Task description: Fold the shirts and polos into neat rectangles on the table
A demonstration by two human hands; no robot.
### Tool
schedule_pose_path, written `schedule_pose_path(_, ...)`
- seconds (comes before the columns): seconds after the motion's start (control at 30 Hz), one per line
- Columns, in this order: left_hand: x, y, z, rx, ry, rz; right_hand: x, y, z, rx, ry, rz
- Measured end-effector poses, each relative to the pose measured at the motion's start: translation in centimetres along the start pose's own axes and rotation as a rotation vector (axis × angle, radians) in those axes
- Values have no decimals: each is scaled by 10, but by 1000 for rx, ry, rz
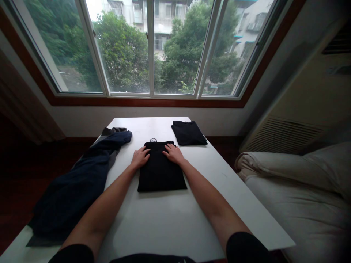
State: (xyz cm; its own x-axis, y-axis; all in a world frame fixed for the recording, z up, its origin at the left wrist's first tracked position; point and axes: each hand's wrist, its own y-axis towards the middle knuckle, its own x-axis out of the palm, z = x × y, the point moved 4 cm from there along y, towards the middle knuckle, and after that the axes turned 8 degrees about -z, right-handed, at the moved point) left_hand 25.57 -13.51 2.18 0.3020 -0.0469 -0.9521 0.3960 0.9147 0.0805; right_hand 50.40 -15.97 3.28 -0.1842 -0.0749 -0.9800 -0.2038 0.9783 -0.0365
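Black sleeves [244, 246] near; my left hand [140, 157] and right hand [173, 153] lie spread (gripping nothing) on folded black garment [161, 173], far end.

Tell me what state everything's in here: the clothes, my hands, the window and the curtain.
Black garment: folded into a flat rectangle
Left hand: open, resting on the black garment
Right hand: open, resting on it too
Far dark garment: folded, lying flat
Navy garment: unfolded, loosely heaped
Sliding window: can't tell if fully shut
Curtain: drawn aside
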Motion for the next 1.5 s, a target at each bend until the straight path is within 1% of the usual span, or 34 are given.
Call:
schedule_pose_path(0.1, -1, 0, 0, 2, -1, 5, -5, -2, 11, 64, -11, 37)
schedule_pose_path(0.17, -1, 0, 0, 1, -3, 4, -7, -3, 6, 28, -26, 72)
schedule_pose_path(0.2, -1, 0, 0, 4, -3, 2, -7, -4, -1, -35, -31, 79)
schedule_pose_path(0.3, -1, 0, 1, 17, -6, 1, 1, -5, -31, -311, -20, 37)
schedule_pose_path(0.33, -1, 0, 1, 19, -5, 1, 4, -6, -40, -376, -10, 13)
schedule_pose_path(0.37, -1, 0, 1, 19, -4, 1, 7, -5, -45, -400, -2, -5)
schedule_pose_path(0.4, -1, 0, 1, 19, -1, 1, 9, -4, -47, -387, 3, -15)
schedule_pose_path(0.47, -1, 0, 2, 18, 5, -1, 10, 0, -40, -279, 8, -23)
schedule_pose_path(0.57, -2, -1, 4, 22, 8, -7, 6, 2, -13, -47, 16, -17)
schedule_pose_path(0.63, -3, -1, 5, 20, 3, -11, 1, 0, 5, 72, 21, -11)
schedule_pose_path(0.7, -4, -2, 5, 12, -4, -15, -3, -2, 17, 139, 25, 1)
schedule_pose_path(0.73, -4, -2, 5, 8, -7, -17, -5, -4, 19, 146, 24, 13)
schedule_pose_path(0.77, -4, -2, 5, 5, -10, -18, -7, -5, 17, 127, 21, 25)
schedule_pose_path(0.83, -3, -2, 4, 3, -12, -17, -9, -7, 4, 1, 6, 41)
schedule_pose_path(0.93, -2, -1, 4, 8, -7, -7, -4, -10, -31, -278, -12, 25)
schedule_pose_path(1.0, -1, -1, 3, 10, -2, -1, 3, -11, -50, -390, -10, -8)
schedule_pose_path(1.03, 0, -1, 3, 9, 0, 0, 6, -10, -56, -403, -8, -19)
schedule_pose_path(1.07, 0, -1, 3, 9, 1, 1, 8, -8, -57, -383, -5, -26)
schedule_pose_path(1.1, 0, -1, 3, 9, 3, 1, 9, -6, -54, -335, -2, -26)
schedule_pose_path(1.17, 0, -1, 3, 11, 3, -2, 7, -2, -37, -176, 7, -12)
schedule_pose_path(1.23, -1, -1, 3, 11, 0, -6, 2, 0, -14, -8, 16, 3)
schedule_pose_path(1.3, -1, -1, 3, 7, -6, -12, -3, -2, 5, 108, 21, 23)
schedule_pose_path(1.33, -1, -1, 3, 6, -9, -13, -4, -3, 9, 132, 19, 32)
schedule_pose_path(1.37, -1, -1, 4, 5, -11, -12, -4, -4, 10, 122, 12, 35)
schedule_pose_path(1.4, -1, -2, 4, 7, -11, -10, -3, -5, 6, 76, 3, 32)
schedule_pose_path(1.5, -2, -2, 4, 13, -2, -2, 4, -6, -19, -169, -29, 3)
